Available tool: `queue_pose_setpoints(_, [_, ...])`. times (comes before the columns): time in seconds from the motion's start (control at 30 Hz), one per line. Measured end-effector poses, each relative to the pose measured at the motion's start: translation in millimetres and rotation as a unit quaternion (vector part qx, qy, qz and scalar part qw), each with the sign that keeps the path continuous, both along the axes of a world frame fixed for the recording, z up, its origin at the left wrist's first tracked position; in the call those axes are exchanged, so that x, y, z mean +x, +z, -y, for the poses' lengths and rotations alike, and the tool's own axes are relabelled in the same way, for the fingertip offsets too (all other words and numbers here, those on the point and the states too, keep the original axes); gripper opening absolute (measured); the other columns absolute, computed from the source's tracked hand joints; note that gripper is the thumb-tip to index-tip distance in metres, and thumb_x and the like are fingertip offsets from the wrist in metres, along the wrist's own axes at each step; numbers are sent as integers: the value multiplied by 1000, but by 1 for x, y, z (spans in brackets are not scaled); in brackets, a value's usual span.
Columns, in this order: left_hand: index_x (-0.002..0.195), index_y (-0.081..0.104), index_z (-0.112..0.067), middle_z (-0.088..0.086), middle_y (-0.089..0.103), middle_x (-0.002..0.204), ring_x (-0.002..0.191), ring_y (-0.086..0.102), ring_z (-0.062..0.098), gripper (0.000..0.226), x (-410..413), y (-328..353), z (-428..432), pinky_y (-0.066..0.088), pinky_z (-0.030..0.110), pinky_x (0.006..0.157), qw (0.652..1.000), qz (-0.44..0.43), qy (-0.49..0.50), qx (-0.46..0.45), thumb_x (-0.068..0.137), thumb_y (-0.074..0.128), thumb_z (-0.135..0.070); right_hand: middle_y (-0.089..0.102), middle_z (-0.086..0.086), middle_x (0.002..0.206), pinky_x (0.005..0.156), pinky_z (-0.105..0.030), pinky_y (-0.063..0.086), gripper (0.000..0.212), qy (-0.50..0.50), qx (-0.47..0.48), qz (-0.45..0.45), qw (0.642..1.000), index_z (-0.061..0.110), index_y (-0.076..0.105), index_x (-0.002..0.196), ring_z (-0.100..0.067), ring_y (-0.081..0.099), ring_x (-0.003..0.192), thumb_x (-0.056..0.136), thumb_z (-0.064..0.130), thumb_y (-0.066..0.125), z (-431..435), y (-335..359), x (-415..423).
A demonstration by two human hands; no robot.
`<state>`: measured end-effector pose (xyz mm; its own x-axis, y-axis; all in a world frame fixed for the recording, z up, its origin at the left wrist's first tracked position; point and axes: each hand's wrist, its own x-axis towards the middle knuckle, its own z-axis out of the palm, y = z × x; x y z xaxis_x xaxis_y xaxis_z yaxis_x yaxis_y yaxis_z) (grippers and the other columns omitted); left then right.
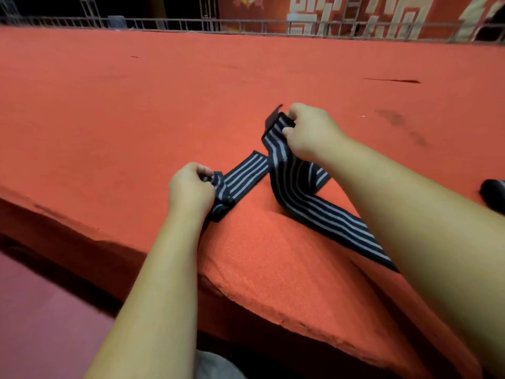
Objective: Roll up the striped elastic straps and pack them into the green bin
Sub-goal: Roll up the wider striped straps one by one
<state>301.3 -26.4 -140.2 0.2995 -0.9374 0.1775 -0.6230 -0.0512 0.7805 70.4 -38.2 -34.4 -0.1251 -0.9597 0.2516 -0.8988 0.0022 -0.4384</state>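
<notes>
A long black elastic strap with grey stripes lies crumpled on the red felt table, near its front edge. My left hand pinches one end of the strap, which is folded over at the fingers. My right hand grips another part farther back, next to a plain black end tab that sticks up. Between the two hands the strap bends in a loose V, and one length runs back toward me under my right forearm. The green bin is not in view.
A dark object, partly cut off, sits at the right edge of the table. A metal railing runs along the table's far side, with a red banner behind it. The table's front edge drops to a pinkish floor at the lower left.
</notes>
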Motion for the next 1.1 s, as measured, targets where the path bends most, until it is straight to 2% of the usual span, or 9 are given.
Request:
queue_pose_setpoints(0.1, [107, 78, -21, 6, 76, 117, 115, 67, 28, 32, -13, 12, -10, 46, 31, 95, 997, 19, -31, -70, 88, 63, -1, 64, 0, 109, 76, -27, 34, 22, 38, -30, 48, 998, 21, 67, 125, -23, 61, 106, 104, 21, 61, -25, 5, -11])
queue_pose_setpoints(0.23, [117, 80, -18, 9, 74, 116, 115, 66, 33, 31, -41, 24, -33, 49, 42, 103, 986, 76, -92, -113, 90, 68, -9, 75, 2, 105, 85, -32, 51, 13, 73, -74, 137, 985, 24, 74, 112, -21, 70, 105, 101, 30, 70, -62, 11, -26])
queue_pose_setpoints(0.33, [123, 77, -23, -4, 76, 118, 108, 69, 18, 22, -71, 46, -67, 54, 42, 95, 976, -103, -171, -93, 106, 63, -29, 77, 5, 93, 86, -38, 57, 8, 98, -87, 194, 972, 26, 76, 105, -17, 73, 93, 101, 29, 70, -95, 21, -40])
queue_pose_setpoints(0.47, [121, 76, -16, 2, 82, 115, 102, 77, 18, 46, -106, 82, -109, 58, 39, 87, 867, -375, -328, 12, 107, 55, -54, 76, -4, 83, 68, -39, 57, 7, 100, -102, 222, 964, 26, 74, 100, -14, 67, 70, 102, 31, 69, -139, 45, -59])
queue_pose_setpoints(0.53, [129, 73, -15, 7, 79, 126, 119, 75, 24, 59, -116, 86, -127, 60, 42, 99, 839, -358, -407, 32, 100, 56, -63, 73, -7, 81, 60, -43, 59, 7, 88, -112, 255, 956, 25, 73, 100, -17, 67, 66, 103, 29, 68, -158, 61, -70])
queue_pose_setpoints(0.63, [138, 69, -20, 1, 77, 132, 125, 71, 22, 36, -131, 79, -147, 60, 47, 105, 846, -277, -455, 8, 107, 64, -36, 68, -6, 81, 47, -34, 56, 10, 72, -130, 332, 931, 15, 70, 107, -15, 68, 62, 107, 23, 64, -182, 84, -85])
queue_pose_setpoints(0.8, [152, 49, -47, 11, 76, 131, 106, 74, 30, 40, -163, 91, -157, 60, 47, 97, 780, -395, -481, 67, 115, 36, -52, 68, 4, 75, 53, -26, 53, 11, 45, -119, 371, 920, 19, 72, 107, -12, 66, 60, 106, 28, 67, -206, 96, -112])
queue_pose_setpoints(0.93, [146, 60, -33, -5, 80, 107, 96, 76, 13, 45, -184, 99, -166, 61, 29, 84, 809, -263, -519, 81, 109, 57, -8, 75, 4, 78, 55, -28, 55, 8, 34, -98, 404, 909, 22, 73, 106, -13, 68, 62, 106, 29, 68, -223, 95, -130])
queue_pose_setpoints(1.1, [96, 69, -7, 8, 77, 79, 71, 75, 21, 3, -208, 103, -153, 61, 38, 73, 898, -207, -387, 42, 98, 72, -8, 70, 4, 77, 50, -25, 51, 8, -10, -123, 405, 906, 22, 72, 101, -11, 64, 57, 106, 26, 68, -240, 94, -153])
